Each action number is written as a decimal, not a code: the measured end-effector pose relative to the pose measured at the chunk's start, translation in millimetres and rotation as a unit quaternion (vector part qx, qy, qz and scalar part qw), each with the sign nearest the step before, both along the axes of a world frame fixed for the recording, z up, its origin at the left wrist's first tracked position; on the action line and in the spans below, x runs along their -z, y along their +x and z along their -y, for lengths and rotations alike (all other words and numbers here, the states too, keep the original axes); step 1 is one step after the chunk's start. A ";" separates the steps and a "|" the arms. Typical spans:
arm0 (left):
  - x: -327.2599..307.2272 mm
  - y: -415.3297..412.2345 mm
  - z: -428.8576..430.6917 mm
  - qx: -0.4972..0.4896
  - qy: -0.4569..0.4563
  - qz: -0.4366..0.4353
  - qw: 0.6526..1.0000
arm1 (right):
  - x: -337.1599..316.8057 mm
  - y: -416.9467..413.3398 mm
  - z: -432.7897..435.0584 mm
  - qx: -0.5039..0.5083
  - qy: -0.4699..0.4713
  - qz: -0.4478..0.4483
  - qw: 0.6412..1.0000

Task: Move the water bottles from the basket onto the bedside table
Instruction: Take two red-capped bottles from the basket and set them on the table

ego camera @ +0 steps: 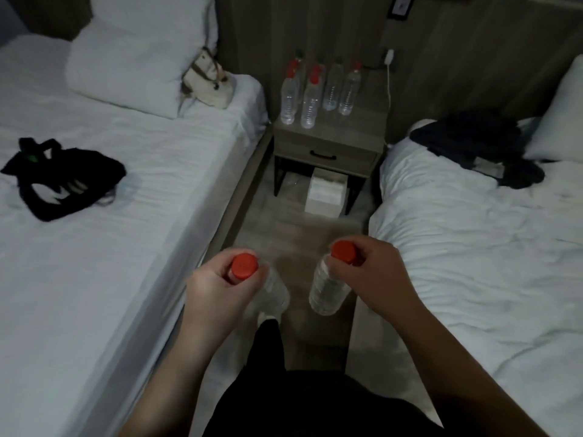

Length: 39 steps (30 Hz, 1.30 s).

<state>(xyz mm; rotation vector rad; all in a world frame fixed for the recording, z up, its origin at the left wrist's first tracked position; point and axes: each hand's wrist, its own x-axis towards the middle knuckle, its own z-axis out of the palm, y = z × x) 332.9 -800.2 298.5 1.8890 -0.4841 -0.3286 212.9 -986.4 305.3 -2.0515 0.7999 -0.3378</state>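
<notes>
White sheets are covering the left bed [126,231], where a black bag [63,181] is lying. Above the floor between the beds, the left hand [217,288] is gripping the left bottle [273,288] at its red-capped neck. Its long axis is hanging near vertical, cap up. Farther off, a cluster of bottles [310,102] is standing upright on the bedside surface [356,124]. The right hand [375,275] is gripping the right bottle [328,288] likewise, base tilting slightly leftward.

Pretty dim room, flat cool light w/ no obvious source — the white bed sheets [110,279] look grey-blue. Whole pic is soft n grainy, far bottles [310,102] smeared. Wide-angle bend at edges, corners darker.
</notes>
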 end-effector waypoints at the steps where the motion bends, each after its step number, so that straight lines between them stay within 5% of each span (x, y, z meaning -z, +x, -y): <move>1: 0.5 15.0 10.6 0.021 0.003 0.001 1.000 | 2.7 11.2 8.7 0.010 -0.005 -0.008 1.000; 16: -14.0 203.1 153.7 0.167 0.055 0.074 0.982 | -7.2 171.8 124.3 0.062 0.011 0.006 0.998; 27: 6.1 239.0 263.1 0.180 0.086 -0.047 0.979 | 9.6 206.0 237.8 0.075 0.042 -0.037 0.996; 33: 17.8 262.7 361.7 0.176 0.091 0.088 0.976 | 13.1 241.8 342.1 0.020 0.036 -0.023 0.999; 39: 13.5 287.0 455.6 0.164 0.123 0.121 0.971 | 0.6 266.7 439.9 -0.014 0.007 -0.002 1.000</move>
